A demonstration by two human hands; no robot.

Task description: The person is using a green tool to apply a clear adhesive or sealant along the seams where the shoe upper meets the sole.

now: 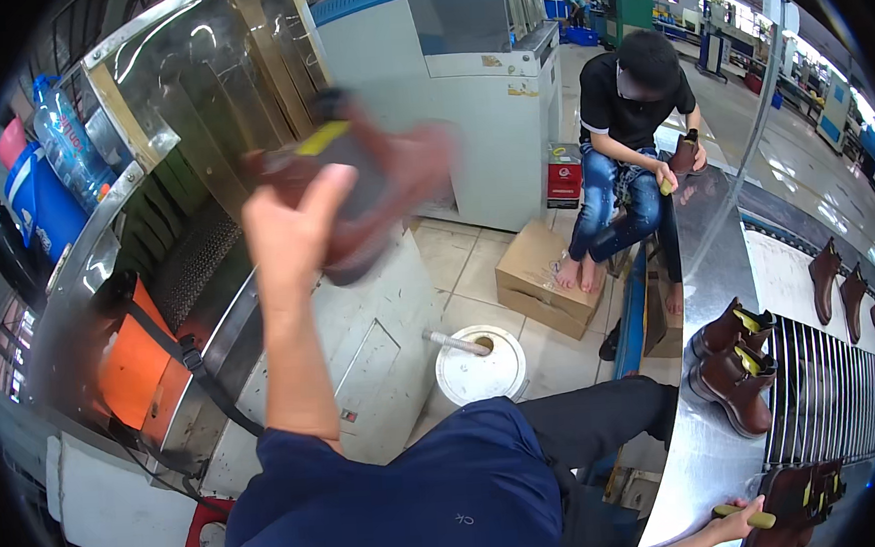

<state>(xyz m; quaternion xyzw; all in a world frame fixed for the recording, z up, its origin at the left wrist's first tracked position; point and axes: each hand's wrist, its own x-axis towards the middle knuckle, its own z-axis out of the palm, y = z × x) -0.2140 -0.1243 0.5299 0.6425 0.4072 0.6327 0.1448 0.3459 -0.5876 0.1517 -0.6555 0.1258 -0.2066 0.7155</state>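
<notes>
Your left hand held a brown boot up in the air, its thumb and fingers clamped on it, though motion blur hid the exact contact. The boot seemed fairly light, firm along the sole, softer at its dark side panel and perhaps slick on the leather; the heel or sole edge looked surest to hold. Rightward, two boots stood on the counter; nearer you, your right hand gripped a yellow-green bar.

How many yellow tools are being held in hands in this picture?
2: a yellow tool in the wearer's right hand, and a second tool in a seated co-worker's hand. More may be hidden.
</notes>
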